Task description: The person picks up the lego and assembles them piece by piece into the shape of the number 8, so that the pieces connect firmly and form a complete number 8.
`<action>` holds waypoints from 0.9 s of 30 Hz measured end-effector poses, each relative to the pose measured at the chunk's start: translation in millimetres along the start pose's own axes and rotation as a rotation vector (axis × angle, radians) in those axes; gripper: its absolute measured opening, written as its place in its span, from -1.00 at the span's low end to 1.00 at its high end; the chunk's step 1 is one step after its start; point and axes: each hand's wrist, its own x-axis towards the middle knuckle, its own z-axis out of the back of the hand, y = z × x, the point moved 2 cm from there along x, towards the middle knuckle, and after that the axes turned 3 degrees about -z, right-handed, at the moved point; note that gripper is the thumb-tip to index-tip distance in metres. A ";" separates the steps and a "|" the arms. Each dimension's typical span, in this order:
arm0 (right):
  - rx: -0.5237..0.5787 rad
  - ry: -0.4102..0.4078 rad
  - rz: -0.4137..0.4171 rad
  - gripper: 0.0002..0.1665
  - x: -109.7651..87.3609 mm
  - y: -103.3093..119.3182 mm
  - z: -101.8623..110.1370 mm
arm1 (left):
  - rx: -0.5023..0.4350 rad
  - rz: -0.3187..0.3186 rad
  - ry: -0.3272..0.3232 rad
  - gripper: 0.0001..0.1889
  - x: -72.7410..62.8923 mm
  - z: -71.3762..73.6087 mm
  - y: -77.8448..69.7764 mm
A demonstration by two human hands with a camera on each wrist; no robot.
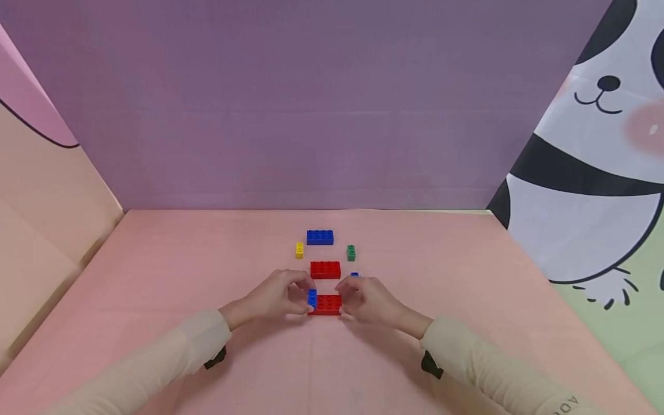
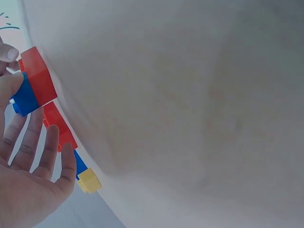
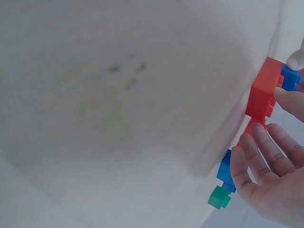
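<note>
In the head view a small blue brick (image 1: 312,298) sits on the left end of the near red brick (image 1: 328,304), stud side up. My left hand (image 1: 282,293) pinches that blue brick between thumb and index finger; the other fingers (image 2: 47,152) spread loosely in the left wrist view. At the red brick's right end is my right hand (image 1: 370,301), its thumb right at the brick and its other fingers (image 3: 259,147) relaxed and apart. Just beyond the right hand, another small blue brick (image 1: 354,274) is partly hidden by it.
A second red brick (image 1: 325,270) lies behind the near one. Farther back stand a large blue brick (image 1: 320,237), a small yellow brick (image 1: 299,250) on the left and a small green brick (image 1: 351,253) on the right. Pink cloth (image 1: 207,248) covers the table up to a purple backdrop (image 1: 311,115).
</note>
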 end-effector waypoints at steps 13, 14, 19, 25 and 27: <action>-0.039 -0.121 0.000 -0.59 6.6 0.4 23.2 | 0.016 0.010 0.015 -0.66 1.0 1.0 -1.0; -0.045 -0.132 0.001 -0.59 7.1 0.4 24.8 | 0.020 0.008 0.015 -0.66 1.1 1.0 -1.0; -0.058 -0.182 0.007 -0.58 9.3 -1.9 31.5 | 0.033 0.011 0.013 -0.66 1.3 0.8 -1.0; -0.067 -0.210 0.023 -0.57 12.5 -8.5 34.4 | 0.034 0.014 0.011 -0.66 1.1 0.6 -1.1; -0.070 -0.214 0.025 -0.57 13.6 -9.7 34.6 | 0.034 0.017 0.010 -0.66 1.1 0.4 -0.8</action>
